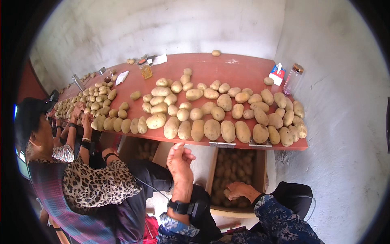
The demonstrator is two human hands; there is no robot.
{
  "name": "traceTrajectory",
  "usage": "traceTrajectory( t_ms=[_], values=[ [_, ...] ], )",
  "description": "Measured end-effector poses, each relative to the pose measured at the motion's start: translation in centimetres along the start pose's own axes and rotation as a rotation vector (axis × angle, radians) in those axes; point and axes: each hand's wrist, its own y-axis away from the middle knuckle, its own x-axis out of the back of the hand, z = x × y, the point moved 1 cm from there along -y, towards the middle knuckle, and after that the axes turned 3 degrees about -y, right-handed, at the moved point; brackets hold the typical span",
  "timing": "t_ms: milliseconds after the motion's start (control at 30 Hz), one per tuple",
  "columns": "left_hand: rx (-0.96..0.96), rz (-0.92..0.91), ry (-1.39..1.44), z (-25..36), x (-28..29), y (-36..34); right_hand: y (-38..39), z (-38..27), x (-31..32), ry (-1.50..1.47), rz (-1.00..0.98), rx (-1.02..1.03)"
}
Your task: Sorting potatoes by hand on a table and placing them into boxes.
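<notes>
My left hand is raised just in front of the table edge, below the row of potatoes. Its fingers curl loosely toward the palm, and nothing shows in them. Lower and to the right, my right hand reaches over an open box under the table. Its fingertips close on a potato, mostly hidden by the hand. Many more potatoes lie in the shadow inside that box. On the red-brown table, potatoes stand in rows along the front edge, with others spread behind them.
At the table's right end are a tissue pack and a lidded bottle beside the wall. A jar stands farther left. Close on my left sits a co-worker, hands at another potato pile. Another box holds potatoes below.
</notes>
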Motion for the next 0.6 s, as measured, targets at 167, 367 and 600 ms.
traceTrajectory(
  t_ms=[167, 367, 600],
  values=[
    [0.048, -0.110, 0.087, -0.6, -4.2, -1.8, 5.8, -3.0, 6.2, -0.049, 0.240, 0.066],
    [-0.032, -0.048, 0.211, 0.3, -6.7, -4.2, 11.1, -4.4, 13.9, -0.064, 0.446, 0.247],
    [0.221, 0.047, 0.179, -2.7, -6.2, -4.6, 12.4, -7.0, 23.2, 0.041, 0.615, 0.311]
  ],
)
